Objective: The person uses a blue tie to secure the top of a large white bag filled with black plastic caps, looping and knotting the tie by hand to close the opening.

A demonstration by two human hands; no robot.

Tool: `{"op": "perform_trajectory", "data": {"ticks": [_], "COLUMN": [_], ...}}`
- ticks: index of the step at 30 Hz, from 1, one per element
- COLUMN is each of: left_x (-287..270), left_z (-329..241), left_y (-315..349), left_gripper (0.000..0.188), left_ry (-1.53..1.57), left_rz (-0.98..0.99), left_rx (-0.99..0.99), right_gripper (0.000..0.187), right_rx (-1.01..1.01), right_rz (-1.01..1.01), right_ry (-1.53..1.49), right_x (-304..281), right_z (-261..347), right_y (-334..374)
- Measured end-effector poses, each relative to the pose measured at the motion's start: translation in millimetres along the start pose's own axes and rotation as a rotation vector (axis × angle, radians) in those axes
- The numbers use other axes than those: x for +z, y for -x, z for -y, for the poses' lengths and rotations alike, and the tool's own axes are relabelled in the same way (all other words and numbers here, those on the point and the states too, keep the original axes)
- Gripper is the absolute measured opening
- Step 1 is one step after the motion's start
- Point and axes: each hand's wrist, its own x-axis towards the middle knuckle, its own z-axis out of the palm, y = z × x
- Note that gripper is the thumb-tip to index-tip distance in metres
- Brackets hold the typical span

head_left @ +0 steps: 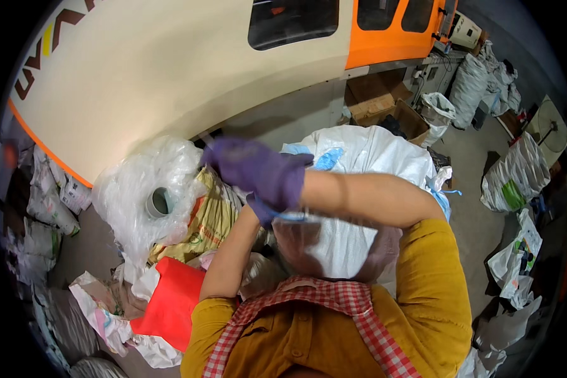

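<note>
My right hand [249,167], in a purple glove, reaches across to the left over the piled bags. It is smeared by motion, so its fingers and anything in them do not show clearly. My left hand [263,210], gloved in purple too, is mostly hidden beneath it; only the wrist side shows. Below and right of the hands bulges a big white woven sack [365,151], with light blue pieces [328,159] on its top. To their left lie a clear plastic bag [129,189] with a grey-green roll end [160,202] and a yellow printed sack [211,220].
A large cream and orange machine [170,69] curves along the far side. Red sheet material [170,302] lies by my left arm. An open cardboard box [384,104] stands beyond the sack. More sacks [520,173] line the right, near a standing fan [551,126].
</note>
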Motion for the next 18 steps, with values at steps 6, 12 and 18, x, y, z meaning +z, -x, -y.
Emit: {"op": "perform_trajectory", "data": {"ticks": [6,12,18], "left_x": [4.0,1.1,16.5], "left_z": [-14.2,-50.7,-41.3], "left_y": [-17.6,-30.0,-23.7], "left_gripper": [0.077,0.04,0.02], "left_ry": [0.28,-0.14,0.222], "left_rz": [0.069,-0.045,-0.348], "left_rx": [-0.097,0.075,-0.261], "right_gripper": [0.016,0.015,0.012], "right_rx": [0.231,1.106,0.805], "right_rz": [-0.365,-0.865,-0.899], "right_ry": [-0.336,-1.04,-1.415], "right_x": [-79.0,-99.9,-132.7], "right_z": [-206.5,-156.3,-130.8], "right_y": [23.6,65.6,109.9]}}
